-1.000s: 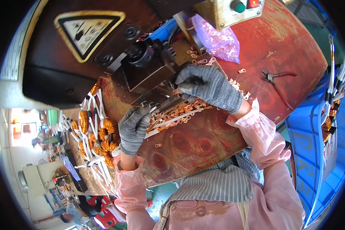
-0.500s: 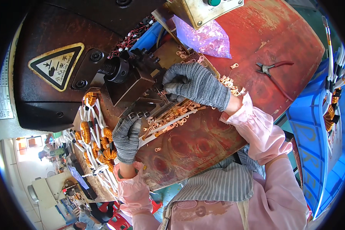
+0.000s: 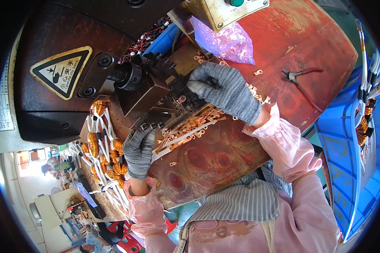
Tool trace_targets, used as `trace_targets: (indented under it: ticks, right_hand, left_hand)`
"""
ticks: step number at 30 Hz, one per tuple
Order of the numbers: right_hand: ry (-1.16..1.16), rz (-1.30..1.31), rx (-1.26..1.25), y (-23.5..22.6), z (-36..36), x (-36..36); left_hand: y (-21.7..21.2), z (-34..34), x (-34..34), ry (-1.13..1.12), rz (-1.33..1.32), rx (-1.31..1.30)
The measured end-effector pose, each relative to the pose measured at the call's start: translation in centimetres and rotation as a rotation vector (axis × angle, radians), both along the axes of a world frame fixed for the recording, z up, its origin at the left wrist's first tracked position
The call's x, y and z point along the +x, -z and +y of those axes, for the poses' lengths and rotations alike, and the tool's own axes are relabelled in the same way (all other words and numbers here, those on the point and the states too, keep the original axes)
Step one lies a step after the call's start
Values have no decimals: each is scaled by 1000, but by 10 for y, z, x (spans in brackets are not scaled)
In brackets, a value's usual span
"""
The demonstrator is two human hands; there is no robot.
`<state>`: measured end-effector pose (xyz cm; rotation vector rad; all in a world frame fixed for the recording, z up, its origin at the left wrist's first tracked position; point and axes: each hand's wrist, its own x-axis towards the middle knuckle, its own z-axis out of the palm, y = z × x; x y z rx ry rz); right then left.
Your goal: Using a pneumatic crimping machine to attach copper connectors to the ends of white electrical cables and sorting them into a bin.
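My left hand (image 3: 139,152), in a grey knit glove, is closed beside the lower die of a dark crimping press (image 3: 141,95). A white wire (image 3: 173,147) runs from its palm side to the right, along a strip of loose copper ring lugs (image 3: 198,123). One copper lug (image 3: 181,99) stands at the press's die, apart from both hands. To the right of that lug is my right hand (image 3: 226,90), gloved alike, with its fingers curled in and thumb against them. Whatever lies between those fingertips is hidden.
Copper-coloured coils with white leads (image 3: 114,158) lie left of my left hand. A clear bag of lugs (image 3: 226,40) and red-handled cutters (image 3: 300,82) rest on the worn red table (image 3: 283,42). At right stands a blue crate (image 3: 337,139); a control box (image 3: 223,12) overhangs the back.
My right hand has drawn back from the die toward the right, uncovering the copper lug there. My left hand has barely moved.
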<state>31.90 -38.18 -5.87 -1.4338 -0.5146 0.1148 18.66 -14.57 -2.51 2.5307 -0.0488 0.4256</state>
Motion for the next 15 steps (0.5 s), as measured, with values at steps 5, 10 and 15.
trace_targets:
  ticks: [5,10,15]
  right_hand:
    - [211,-406,-190,3,-17,-21]
    - [19,-797,-659,27,-37,-44]
    - [-102,-806,-884,38,-36,-45]
  left_hand:
    - [-3,-2,0,8,11,21]
    - [-3,-3,-4,50,69,-77]
    - [-23,-2,-23,290,352,-223]
